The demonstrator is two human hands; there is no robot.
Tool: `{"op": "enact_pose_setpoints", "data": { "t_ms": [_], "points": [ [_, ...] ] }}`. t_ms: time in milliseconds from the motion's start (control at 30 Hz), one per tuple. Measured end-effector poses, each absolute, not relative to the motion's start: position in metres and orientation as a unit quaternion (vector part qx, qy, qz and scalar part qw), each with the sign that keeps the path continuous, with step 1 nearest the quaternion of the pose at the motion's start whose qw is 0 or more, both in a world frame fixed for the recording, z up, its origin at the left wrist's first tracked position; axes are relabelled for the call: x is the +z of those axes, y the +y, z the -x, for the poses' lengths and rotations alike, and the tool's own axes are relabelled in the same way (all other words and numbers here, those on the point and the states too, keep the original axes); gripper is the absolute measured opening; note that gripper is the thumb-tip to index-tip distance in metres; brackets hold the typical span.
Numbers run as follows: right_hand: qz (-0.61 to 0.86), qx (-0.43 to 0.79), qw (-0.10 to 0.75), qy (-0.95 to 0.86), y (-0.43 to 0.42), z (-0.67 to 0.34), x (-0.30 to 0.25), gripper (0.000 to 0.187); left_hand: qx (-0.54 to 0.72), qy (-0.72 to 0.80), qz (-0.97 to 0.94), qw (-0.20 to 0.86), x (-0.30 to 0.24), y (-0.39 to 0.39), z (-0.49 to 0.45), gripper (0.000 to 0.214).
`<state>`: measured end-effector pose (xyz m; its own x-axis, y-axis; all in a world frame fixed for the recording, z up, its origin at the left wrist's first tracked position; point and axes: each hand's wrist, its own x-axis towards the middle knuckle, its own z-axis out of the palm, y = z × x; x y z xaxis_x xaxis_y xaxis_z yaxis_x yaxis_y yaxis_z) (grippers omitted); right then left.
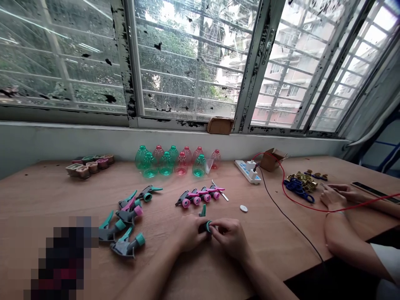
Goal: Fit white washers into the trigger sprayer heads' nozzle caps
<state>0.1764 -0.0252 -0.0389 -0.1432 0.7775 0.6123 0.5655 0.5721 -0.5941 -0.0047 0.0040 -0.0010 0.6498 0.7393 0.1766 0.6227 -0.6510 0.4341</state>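
Near the front middle of the table, my left hand (190, 233) is closed around a spray trigger head (203, 211) with a teal lever. My right hand (233, 238) pinches at its teal collar (208, 226) from the right; whether anything small is between those fingertips I cannot tell. The body of the sprayer is mostly hidden by my left fingers. Beyond my hands, several pink-and-black spray heads (196, 200) lie in a row beside a thin metal tool (224, 194). To the left lie loose grey-and-teal spray heads (127, 246), one with a pink lever.
Green and pink clear bottles (167, 166) stand along the wall, with small coloured containers (83, 171) at left. A power strip (248, 171), cables, a white disc (243, 208) and a cardboard box (272, 159) are right. Another person's hands (334, 196) rest beside blue-and-gold items (298, 189).
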Motion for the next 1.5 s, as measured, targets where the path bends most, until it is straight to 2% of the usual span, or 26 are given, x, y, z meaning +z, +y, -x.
{"op": "enact_pose_setpoints", "data": {
  "t_ms": [333, 633, 867, 1500],
  "points": [
    [0.452, 0.110, 0.458, -0.757, -0.027, -0.175, -0.034, 0.017, 0.167, 0.391, -0.889, 0.169, 0.000, 0.003, 0.004, 0.020],
    [0.440, 0.057, 0.461, -0.768, -0.030, -0.177, -0.036, 0.014, 0.173, 0.392, -0.886, 0.177, -0.003, 0.003, 0.003, 0.017],
    [0.428, 0.052, 0.421, -0.798, -0.035, -0.181, -0.035, 0.017, 0.166, 0.398, -0.887, 0.167, -0.003, 0.004, 0.004, 0.015],
    [0.420, 0.031, 0.398, -0.815, -0.036, -0.183, -0.033, 0.017, 0.175, 0.385, -0.886, 0.190, -0.001, 0.004, 0.002, 0.017]
  ]
}}
